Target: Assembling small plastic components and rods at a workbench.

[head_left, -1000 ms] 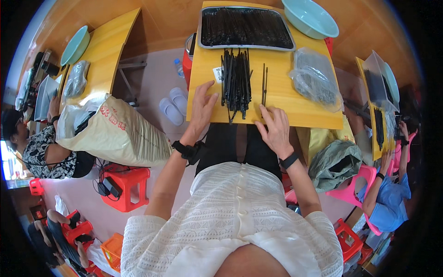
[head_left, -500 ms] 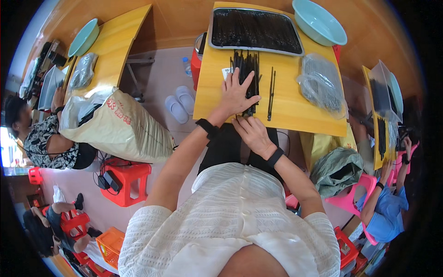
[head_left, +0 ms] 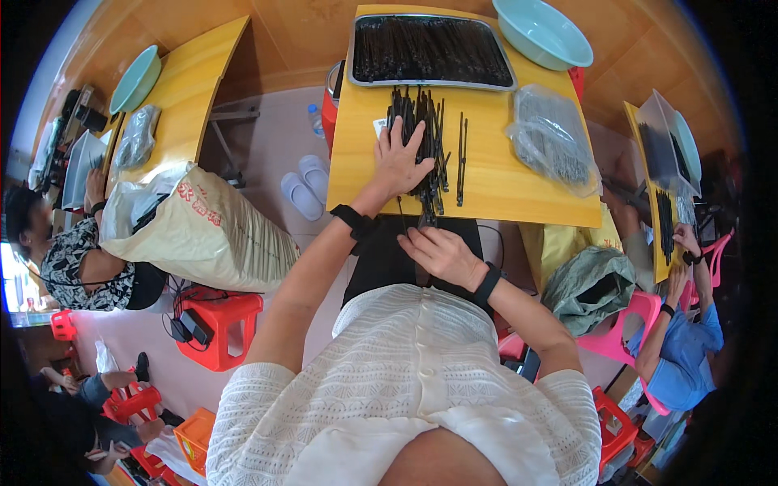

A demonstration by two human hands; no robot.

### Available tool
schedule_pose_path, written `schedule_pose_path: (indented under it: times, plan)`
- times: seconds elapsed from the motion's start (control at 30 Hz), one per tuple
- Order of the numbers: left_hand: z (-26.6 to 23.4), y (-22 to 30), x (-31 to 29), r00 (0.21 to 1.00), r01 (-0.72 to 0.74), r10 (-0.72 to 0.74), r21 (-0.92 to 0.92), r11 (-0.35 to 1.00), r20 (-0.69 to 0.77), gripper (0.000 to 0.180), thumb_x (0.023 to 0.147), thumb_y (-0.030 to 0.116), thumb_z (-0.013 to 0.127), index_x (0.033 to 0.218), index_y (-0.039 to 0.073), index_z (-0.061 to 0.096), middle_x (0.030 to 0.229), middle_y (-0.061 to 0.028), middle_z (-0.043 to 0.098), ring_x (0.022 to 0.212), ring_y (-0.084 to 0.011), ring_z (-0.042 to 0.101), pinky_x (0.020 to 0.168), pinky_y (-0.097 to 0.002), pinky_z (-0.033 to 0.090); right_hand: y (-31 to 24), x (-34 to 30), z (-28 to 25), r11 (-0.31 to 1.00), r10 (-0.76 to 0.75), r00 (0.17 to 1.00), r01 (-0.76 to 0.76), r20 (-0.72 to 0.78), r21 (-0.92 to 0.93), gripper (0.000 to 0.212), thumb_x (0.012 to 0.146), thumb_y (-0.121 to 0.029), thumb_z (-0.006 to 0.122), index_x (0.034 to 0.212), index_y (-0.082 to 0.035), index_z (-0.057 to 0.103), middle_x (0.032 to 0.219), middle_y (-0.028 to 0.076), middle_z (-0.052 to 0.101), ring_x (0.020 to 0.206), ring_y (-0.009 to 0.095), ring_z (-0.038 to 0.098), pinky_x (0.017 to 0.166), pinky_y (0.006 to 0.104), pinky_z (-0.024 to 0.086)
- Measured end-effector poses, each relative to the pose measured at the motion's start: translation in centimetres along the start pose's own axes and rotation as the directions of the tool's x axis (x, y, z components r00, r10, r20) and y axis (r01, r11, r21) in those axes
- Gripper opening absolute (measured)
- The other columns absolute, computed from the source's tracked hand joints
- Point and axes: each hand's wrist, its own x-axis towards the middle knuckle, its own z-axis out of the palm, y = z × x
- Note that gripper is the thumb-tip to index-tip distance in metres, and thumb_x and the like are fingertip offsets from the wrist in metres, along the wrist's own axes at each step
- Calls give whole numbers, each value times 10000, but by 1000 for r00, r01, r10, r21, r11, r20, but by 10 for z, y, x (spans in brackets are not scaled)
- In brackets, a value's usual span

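Observation:
A loose pile of thin black sticks (head_left: 424, 113) lies on the yellow table (head_left: 356, 154), some of the ends reaching past its near edge. My left hand (head_left: 397, 164) rests flat on the pile with its fingers spread. Just off that edge, my right hand (head_left: 442, 253) is pinched on the lower end of one thin black stick (head_left: 402, 214); the exact grip is partly hidden by the fingers. Two separate black sticks (head_left: 462, 158) lie side by side to the right of the pile. A small white label (head_left: 378, 125) shows beside my left fingers.
Behind the pile stands a metal tray (head_left: 506, 77) full of black sticks. A light blue basin (head_left: 541, 36) and a clear plastic bag of sticks (head_left: 551, 138) are at the right. A big woven sack (head_left: 219, 235) stands left; co-workers (head_left: 677, 348) sit at both sides.
My right hand has drawn back slightly toward me, off the table's edge, with a stick now showing at its fingertips. Sticks on the pile's right have spread. My left hand stays on the pile.

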Motion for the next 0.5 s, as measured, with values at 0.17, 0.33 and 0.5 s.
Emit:
schedule_pose_path:
  times: [0.17,0.33,0.5]
  plan:
    - [-6,8,-2,998,54,-55,34,998,23,886,665,592,597,1373,184,254,1404,-257,134,1252,-526,102,987,-608,115,7,0,4,1000,22,1000,-21,18,-21,345,657,-69,568,996,-7,581,931,92,554,807,174,555,691,256,493]
    - [-19,38,-16,992,-3,-12,115,993,127,1114,515,634,698,1392,180,184,1420,-240,57,1263,-521,67,816,-767,154,15,0,6,997,13,1000,-14,-19,-80,322,682,-88,556,993,-9,587,912,79,546,783,164,534,675,233,483]
    - [-14,35,-19,990,-20,-11,220,975,139,1057,539,529,731,1390,194,201,1425,-207,79,1265,-494,109,840,-739,187,0,1,-2,998,-47,999,48,26,-36,316,689,-109,551,988,-15,592,906,73,557,758,141,533,634,215,473]
